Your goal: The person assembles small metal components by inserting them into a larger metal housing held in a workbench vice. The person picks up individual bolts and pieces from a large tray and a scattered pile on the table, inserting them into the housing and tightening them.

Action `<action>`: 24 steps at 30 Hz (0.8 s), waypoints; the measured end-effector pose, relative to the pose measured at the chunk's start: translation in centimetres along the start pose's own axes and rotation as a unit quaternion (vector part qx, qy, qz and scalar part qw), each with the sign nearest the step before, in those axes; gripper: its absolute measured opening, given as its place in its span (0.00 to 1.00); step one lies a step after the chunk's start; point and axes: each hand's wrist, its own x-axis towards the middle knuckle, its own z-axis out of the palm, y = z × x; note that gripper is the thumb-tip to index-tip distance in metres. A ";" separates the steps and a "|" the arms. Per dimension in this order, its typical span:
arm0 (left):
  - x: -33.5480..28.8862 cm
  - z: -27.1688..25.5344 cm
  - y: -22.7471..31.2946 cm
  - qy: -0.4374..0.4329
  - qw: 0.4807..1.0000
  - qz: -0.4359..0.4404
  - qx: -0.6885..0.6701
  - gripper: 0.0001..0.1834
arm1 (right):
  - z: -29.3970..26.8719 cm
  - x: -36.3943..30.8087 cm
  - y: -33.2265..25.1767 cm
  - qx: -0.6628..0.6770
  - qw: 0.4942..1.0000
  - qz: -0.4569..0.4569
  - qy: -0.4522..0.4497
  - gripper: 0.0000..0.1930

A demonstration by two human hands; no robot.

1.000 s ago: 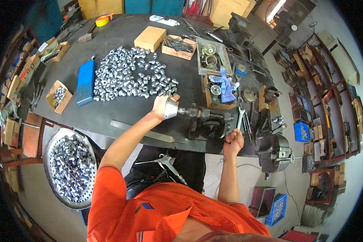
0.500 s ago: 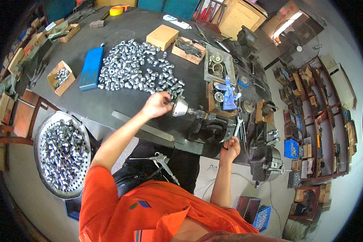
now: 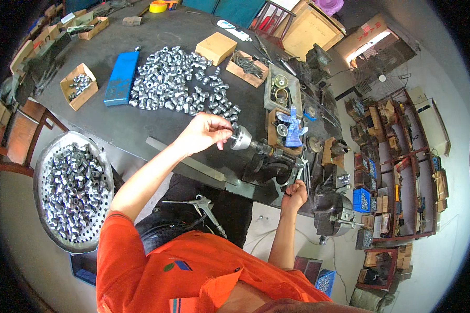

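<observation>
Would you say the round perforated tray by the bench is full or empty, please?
Full: the tray is heaped with small metal fittings nearly to its rim.

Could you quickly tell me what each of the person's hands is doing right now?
Left hand: fingers closed on a small metal fitting at the machine's chuck.
Right hand: closed in a fist around a machine lever.

Dark desk [image 3: 141,125], pale concrete floor [image 3: 444,261], wooden shelf rack [image 3: 402,156] at right, bright doorway [image 3: 373,41] behind, cardboard boxes [image 3: 305,26].
</observation>
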 end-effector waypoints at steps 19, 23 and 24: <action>-0.5 0.5 -0.3 -0.005 0.999 0.040 -0.012 0.08 | 7.3 7.5 -6.6 0.044 0.993 -0.019 -0.104 0.09; -0.5 1.2 -0.4 0.011 0.998 0.067 0.001 0.07 | 7.8 9.8 -2.6 -0.084 0.993 -0.046 -0.063 0.08; -0.4 1.2 -0.6 0.014 0.997 0.081 -0.001 0.07 | 6.7 10.8 -1.2 -0.097 0.992 -0.055 -0.056 0.08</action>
